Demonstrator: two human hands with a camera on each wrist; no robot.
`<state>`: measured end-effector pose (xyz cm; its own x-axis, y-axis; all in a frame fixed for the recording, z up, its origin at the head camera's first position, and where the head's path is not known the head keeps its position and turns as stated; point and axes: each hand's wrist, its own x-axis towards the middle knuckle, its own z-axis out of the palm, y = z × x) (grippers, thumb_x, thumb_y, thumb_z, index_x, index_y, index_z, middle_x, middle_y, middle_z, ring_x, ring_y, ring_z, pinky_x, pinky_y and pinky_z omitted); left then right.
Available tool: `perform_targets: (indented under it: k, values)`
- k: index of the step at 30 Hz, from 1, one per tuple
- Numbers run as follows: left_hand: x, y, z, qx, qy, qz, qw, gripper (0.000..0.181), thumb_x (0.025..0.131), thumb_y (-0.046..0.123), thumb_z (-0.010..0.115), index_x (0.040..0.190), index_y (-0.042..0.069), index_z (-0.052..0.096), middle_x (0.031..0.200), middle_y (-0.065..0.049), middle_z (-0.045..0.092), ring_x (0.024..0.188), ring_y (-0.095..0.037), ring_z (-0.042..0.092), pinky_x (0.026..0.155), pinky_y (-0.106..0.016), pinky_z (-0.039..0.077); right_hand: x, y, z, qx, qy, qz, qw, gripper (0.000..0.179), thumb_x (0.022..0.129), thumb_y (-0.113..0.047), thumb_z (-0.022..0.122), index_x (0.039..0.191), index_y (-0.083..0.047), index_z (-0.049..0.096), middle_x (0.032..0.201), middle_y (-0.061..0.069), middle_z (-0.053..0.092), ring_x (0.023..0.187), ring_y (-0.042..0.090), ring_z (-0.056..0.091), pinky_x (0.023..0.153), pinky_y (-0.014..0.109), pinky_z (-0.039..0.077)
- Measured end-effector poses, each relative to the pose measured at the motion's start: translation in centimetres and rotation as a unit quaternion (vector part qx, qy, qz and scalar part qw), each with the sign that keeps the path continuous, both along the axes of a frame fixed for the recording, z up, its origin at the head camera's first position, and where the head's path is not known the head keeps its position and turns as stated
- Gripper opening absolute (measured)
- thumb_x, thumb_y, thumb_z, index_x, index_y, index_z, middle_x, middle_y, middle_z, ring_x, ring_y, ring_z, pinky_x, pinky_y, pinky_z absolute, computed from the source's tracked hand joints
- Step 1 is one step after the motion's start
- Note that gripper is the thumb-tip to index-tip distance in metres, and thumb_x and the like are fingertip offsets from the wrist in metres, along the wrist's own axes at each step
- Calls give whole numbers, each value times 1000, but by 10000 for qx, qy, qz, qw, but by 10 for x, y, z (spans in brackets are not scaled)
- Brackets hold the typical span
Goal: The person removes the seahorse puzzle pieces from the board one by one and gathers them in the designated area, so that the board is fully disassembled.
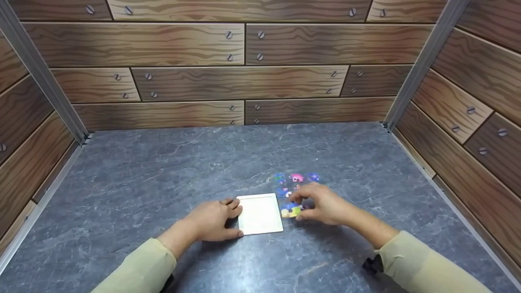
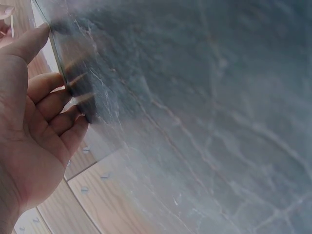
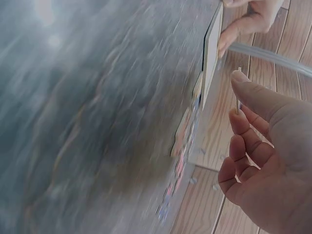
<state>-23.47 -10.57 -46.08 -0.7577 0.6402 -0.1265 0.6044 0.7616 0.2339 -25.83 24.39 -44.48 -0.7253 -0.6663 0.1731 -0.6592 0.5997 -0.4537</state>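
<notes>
A square white puzzle tray [image 1: 259,214] with a raised rim lies flat on the table. My left hand [image 1: 213,219] rests at its left side, the thumb at the near corner and the fingertips on the rim higher up. Up off the table in the right wrist view, my right hand [image 3: 273,141] pinches a thin puzzle piece [image 3: 238,92] edge-on between thumb and index finger; its picture side is hidden. Below and beyond that hand, colourful puzzle pieces [image 1: 296,178] lie in loose rows right of the tray, partly covered by the fingers in the head view.
The grey marbled table [image 1: 163,171] has wood-patterned walls at the back [image 1: 195,83] and on both sides. Metal corner posts [image 1: 425,61] stand where the walls meet. A bright light reflection shows on the table in front of the tray.
</notes>
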Motion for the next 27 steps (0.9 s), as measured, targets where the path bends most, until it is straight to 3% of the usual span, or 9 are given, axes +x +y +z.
perform_targets:
  k: [11,27]
  values:
    - [0,-1,-1,36,-18,16,10000,71,99,54,71,155,14,57,160,-15,49,147,-37,47,112,-54,47,-5,34,2,111,-193,-482,9986,39,85,-24,91,120,-12,77,109,-2,74,103,27,66,91,51,55]
    - [-1,-1,-2,157,7,-17,9999,71,99,53,71,154,12,58,159,-16,50,146,-39,48,110,-55,49,-10,64,-5,14,-377,-710,9968,40,85,-24,91,119,-9,77,106,-1,73,99,29,68,89,55,56]
